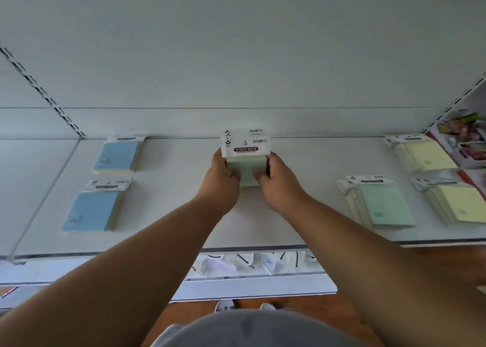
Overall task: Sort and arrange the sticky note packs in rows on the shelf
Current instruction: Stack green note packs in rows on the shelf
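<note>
Both my hands hold a stack of green sticky note packs point(246, 172) with a white "STICKY NOTE" header, near the back of the white shelf point(184, 215). My left hand point(223, 178) grips its left side and my right hand point(276, 181) grips its right side. Two stacks of blue packs lie at the left, one at the back point(118, 156) and one in front point(92, 210). At the right lie a green stack point(381, 204) and two yellow stacks, back point(423, 154) and front point(460, 204).
The shelf's back panel rises behind the packs. A slotted upright point(39, 89) runs at the left. Colourful goods point(465, 133) fill the neighbouring bay at the right. A lower shelf with white packets point(249, 264) shows below the front edge, above a wooden floor.
</note>
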A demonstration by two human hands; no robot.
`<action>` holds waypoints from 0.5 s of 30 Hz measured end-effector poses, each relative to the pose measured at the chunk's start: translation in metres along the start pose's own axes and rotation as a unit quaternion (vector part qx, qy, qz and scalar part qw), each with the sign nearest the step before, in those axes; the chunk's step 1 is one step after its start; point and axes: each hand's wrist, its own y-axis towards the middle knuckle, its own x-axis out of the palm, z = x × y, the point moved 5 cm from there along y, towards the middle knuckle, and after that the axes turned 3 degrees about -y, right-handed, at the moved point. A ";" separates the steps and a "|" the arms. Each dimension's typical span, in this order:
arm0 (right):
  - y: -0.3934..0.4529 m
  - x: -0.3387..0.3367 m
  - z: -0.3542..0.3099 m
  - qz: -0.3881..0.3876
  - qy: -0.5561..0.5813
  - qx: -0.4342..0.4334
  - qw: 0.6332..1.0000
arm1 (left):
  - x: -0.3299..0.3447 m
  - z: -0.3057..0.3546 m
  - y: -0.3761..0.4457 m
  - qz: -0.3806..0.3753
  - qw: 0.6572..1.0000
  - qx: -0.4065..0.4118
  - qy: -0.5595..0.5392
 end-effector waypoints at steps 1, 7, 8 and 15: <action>0.002 -0.001 -0.001 0.009 -0.011 0.005 1.000 | -0.005 -0.001 0.002 0.019 1.000 -0.010 0.005; 0.025 0.007 -0.020 -0.014 -0.088 0.016 0.996 | -0.032 0.002 0.012 0.066 0.996 -0.037 0.043; 0.030 0.010 -0.023 -0.022 -0.092 0.023 0.995 | -0.037 0.002 0.016 0.065 0.996 -0.048 0.049; 0.059 0.036 -0.046 -0.021 -0.057 0.073 0.995 | -0.076 -0.008 0.047 0.071 0.995 -0.056 0.048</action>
